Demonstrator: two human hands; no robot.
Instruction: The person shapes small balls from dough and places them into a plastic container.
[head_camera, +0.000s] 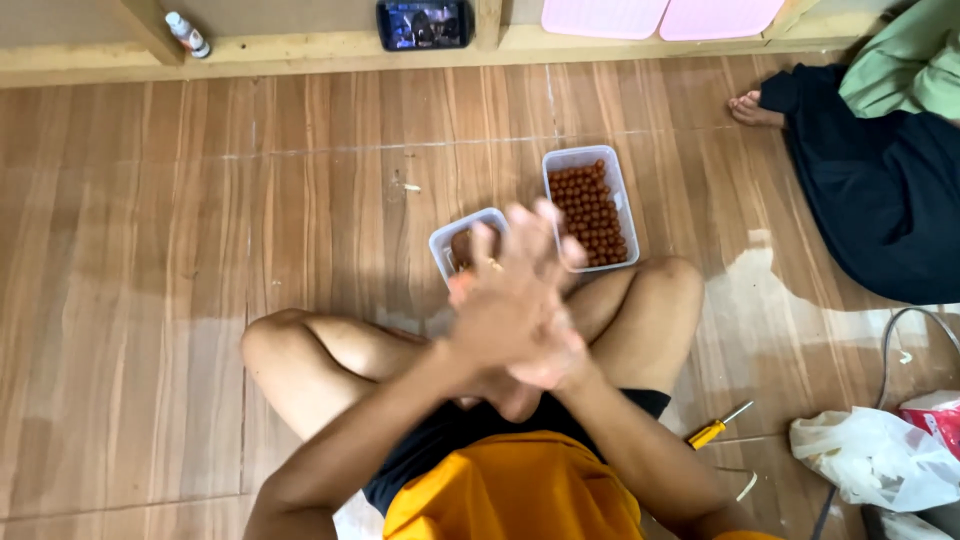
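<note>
Two hands pressed palm to palm over the crossed legs, motion-blurred. Left hand (505, 300) lies on top, fingers stretched out and slightly spread, pointing toward the tubs; right hand (545, 355) is underneath, mostly hidden, finger state can't be told. Can't tell whether anything sits between the palms.

Just past the fingertips, small clear tub (462, 245) on the floor, partly covered by the hand, brownish contents unclear. Beside it to the right, larger clear tub (590, 205) full of small reddish-brown balls.

Yellow-handled screwdriver (715, 427) on the floor near the right knee; white plastic bag (870, 455) further right.

Far edge: phone (424, 24) and small bottle (187, 34) on a wooden ledge. Another person's foot (752, 108) at upper right.
</note>
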